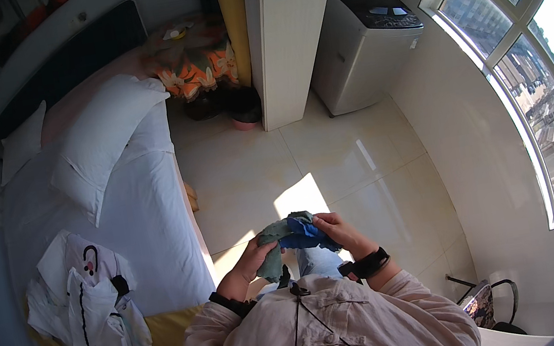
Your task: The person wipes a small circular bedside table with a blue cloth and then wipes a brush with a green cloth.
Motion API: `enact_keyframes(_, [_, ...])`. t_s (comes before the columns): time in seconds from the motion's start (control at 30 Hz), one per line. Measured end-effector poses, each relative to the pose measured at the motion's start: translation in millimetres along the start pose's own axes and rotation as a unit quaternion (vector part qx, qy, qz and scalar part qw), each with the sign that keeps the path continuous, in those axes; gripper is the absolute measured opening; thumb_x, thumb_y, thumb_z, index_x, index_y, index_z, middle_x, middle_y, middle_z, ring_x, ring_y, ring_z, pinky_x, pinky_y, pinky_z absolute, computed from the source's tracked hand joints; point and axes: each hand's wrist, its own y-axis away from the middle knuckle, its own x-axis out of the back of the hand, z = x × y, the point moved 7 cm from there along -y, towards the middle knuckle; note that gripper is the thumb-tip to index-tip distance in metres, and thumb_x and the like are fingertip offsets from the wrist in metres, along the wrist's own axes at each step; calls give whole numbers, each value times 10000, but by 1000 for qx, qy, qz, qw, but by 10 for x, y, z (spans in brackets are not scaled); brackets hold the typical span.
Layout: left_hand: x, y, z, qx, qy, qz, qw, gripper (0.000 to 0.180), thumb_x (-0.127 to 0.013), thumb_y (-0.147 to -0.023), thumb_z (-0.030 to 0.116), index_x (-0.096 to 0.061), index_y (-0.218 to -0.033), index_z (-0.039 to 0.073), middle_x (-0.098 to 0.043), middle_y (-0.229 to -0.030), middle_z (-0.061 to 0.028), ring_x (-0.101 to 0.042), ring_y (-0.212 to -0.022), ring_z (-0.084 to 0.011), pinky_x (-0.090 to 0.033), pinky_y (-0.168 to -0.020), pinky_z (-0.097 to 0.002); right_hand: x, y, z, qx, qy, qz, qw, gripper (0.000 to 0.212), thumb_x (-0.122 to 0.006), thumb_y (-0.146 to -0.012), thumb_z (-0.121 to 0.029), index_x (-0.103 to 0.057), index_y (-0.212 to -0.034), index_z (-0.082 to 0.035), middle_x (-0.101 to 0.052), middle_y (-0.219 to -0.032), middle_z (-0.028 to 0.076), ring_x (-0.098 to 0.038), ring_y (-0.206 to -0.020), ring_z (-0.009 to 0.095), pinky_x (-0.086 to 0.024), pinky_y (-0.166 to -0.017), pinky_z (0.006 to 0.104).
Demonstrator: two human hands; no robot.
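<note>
In front of my waist I hold a crumpled cloth (274,233), grey-green on its left part and bright blue on its right. Whether it is one piece or two bunched together, I cannot tell. My left hand (254,257) is closed on the grey-green part, whose loose end hangs down below the fingers. At the blue part, my right hand (333,228) pinches the edge between thumb and fingers. Both wrists wear black bands.
A bed (154,221) with white sheets stands on the left, with pillows (105,138) and a heap of white clothes (91,304). Ahead are a small bin (244,109), a partition (290,26) and a washing machine (362,43). A window (526,54) and a chair (482,303) are on the right.
</note>
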Motion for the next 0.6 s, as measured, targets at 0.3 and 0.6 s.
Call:
enact_keyframes(0.3, [1189, -1720, 1396, -119, -71, 194, 971, 468, -494, -908, 362, -420, -1223, 24, -589, -931, -79, -566, -841, -138, -467, -739, -283, 995, -2224, -1190, 53, -315, -6, 947, 485, -363, -943, -418, -497, -1136, 6, -607, -998, 124, -602, -798, 173, -505, -633, 280])
enact_keyframes(0.6, [2077, -2394, 2248, -64, -461, 364, 807, 687, -487, -874, 276, -105, -1411, 80, -365, -1319, -267, -494, -1069, -438, -456, -865, -429, 1154, -4664, -1737, 124, 295, -34, 947, 251, -460, -914, -207, -574, -923, 16, -607, -946, 134, -597, -796, 258, -467, -693, 336])
